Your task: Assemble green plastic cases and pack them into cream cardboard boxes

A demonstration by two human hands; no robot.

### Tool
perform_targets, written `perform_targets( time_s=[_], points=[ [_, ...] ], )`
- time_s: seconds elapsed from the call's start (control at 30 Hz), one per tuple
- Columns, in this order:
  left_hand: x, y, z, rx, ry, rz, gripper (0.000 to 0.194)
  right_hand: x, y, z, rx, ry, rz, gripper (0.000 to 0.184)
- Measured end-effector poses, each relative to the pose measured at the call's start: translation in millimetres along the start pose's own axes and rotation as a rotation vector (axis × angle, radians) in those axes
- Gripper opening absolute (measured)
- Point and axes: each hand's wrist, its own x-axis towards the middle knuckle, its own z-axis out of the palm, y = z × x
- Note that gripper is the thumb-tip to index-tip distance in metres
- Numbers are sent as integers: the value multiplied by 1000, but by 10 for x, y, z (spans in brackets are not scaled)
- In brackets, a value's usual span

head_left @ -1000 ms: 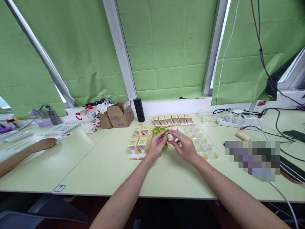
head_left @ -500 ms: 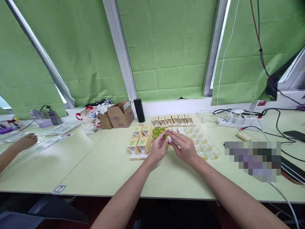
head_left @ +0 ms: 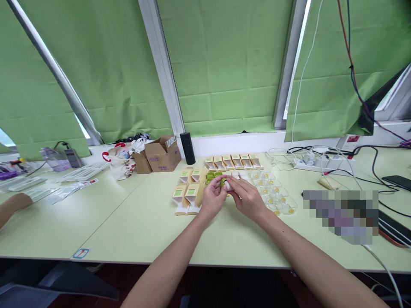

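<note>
Above the table, my left hand (head_left: 212, 199) is closed around a small green cup-like piece (head_left: 223, 182). Against it, the fingers of my right hand (head_left: 252, 199) pinch a small white rounded piece (head_left: 229, 186); fingers cover much of both, and I cannot tell how they join. Just behind my left fingers lie several small green square containers (head_left: 212, 175). Open kraft boxes with green labels (head_left: 191, 193) stand left of my hands, and a row of similar boxes (head_left: 233, 162) stands behind. Clear plastic shells with yellow centres (head_left: 272, 190) lie to the right.
An open cardboard carton (head_left: 163, 156), a black cylinder (head_left: 187, 148) and a white bag (head_left: 120, 164) stand at the back left. A power strip (head_left: 324, 164) with cables lies at the back right. At the far left is a co-worker's arm (head_left: 13, 207).
My two hands stay together in nearly the same place, with the green and white pieces turned slightly between the fingers. The co-worker's hand at far left has moved left and down.
</note>
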Motion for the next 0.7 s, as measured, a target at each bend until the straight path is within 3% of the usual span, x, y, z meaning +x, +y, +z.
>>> perform_targets(
  time_s=[0.47,0.7],
  points=[
    [0,28,43,11,38,35,45,20,-19,-1,-33,-2,-27,56],
    [-27,0,-12,-45,-58,41,56,-8,-4,-4,-7,-34,37,54]
  ],
)
